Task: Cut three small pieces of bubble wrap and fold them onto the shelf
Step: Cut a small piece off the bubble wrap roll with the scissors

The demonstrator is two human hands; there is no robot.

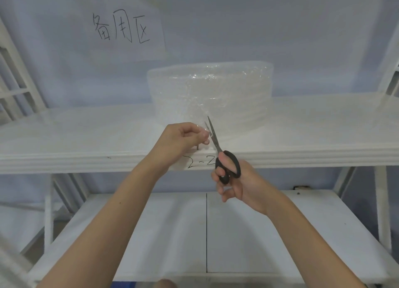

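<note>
A big roll of clear bubble wrap (216, 89) stands on the white upper shelf (86, 132), with a loose sheet hanging down toward me. My left hand (185, 138) pinches the lower edge of that sheet between thumb and fingers. My right hand (235, 184) grips black-handled scissors (224, 160), fingers through the loops. Their blades point up and slightly left, slightly parted, with the sheet's edge between them just right of my left fingers.
The upper shelf's front edge carries the handwritten mark "2-2" (199, 161). A white lower shelf (280, 233) lies below my forearms. A paper sign (127, 28) with handwritten characters hangs on the pale wall behind. White shelf frames (17, 82) stand at both sides.
</note>
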